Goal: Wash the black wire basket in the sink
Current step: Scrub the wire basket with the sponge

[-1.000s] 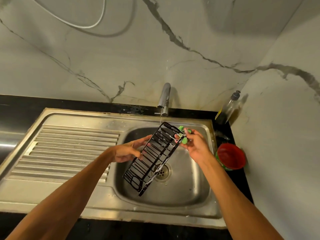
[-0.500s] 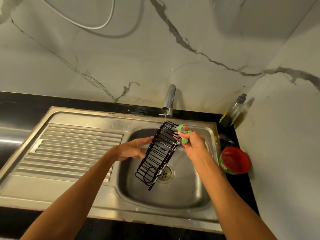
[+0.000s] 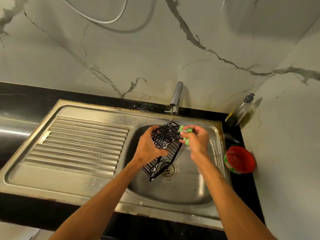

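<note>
Scrubbing basket [image 3: 165, 149] over sink [image 3: 214, 170]
Left hand [image 3: 149, 147] grips basket, right hand [image 3: 197, 141] clamps green scrubber [image 3: 186, 134]; rotate under tap [image 3: 176, 97], hit every wire.

Veined marble walls [image 3: 155, 58] (warm, dim light) meet a black countertop [image 3: 26, 94].

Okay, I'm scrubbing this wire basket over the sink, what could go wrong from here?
1. The black wire basket has suds on it and only the left hand holds it, so it may slip into the sink.
2. The right hand presses the green scrubber against thin wires; fingers might snag.
3. The tap runs a thin stream onto the tilted basket, which may splash the counter.
</note>
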The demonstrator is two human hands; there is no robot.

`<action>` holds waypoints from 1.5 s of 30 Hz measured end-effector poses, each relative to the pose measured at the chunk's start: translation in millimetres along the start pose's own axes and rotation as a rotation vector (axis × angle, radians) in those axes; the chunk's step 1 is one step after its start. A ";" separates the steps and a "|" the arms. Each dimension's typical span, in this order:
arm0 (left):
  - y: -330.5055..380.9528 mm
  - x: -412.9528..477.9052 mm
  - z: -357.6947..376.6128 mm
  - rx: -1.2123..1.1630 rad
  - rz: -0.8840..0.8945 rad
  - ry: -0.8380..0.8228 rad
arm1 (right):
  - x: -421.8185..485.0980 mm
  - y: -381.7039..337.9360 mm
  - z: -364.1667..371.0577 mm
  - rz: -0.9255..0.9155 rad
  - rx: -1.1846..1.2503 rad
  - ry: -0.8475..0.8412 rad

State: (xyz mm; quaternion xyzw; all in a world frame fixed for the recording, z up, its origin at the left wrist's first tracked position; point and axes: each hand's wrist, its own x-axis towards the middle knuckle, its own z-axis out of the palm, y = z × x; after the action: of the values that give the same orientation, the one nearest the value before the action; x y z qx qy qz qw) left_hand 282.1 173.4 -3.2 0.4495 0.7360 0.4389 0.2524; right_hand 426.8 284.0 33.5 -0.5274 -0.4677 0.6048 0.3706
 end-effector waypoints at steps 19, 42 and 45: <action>-33.3 6.4 -12.0 0.019 0.112 -0.076 | -43.2 15.2 21.9 -0.758 -0.856 -0.490; -35.7 12.6 -13.3 0.045 0.153 -0.228 | 14.2 7.9 23.7 -0.644 -0.711 -0.115; -32.9 13.8 -11.6 0.026 0.163 -0.227 | 5.7 3.0 31.8 -0.682 -0.694 -0.188</action>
State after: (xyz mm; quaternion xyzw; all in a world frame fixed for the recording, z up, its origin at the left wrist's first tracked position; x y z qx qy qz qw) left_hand 252.3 173.9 -25.9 0.5577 0.6694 0.3945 0.2919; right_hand 394.6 283.0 29.2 -0.3798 -0.8188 0.3025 0.3061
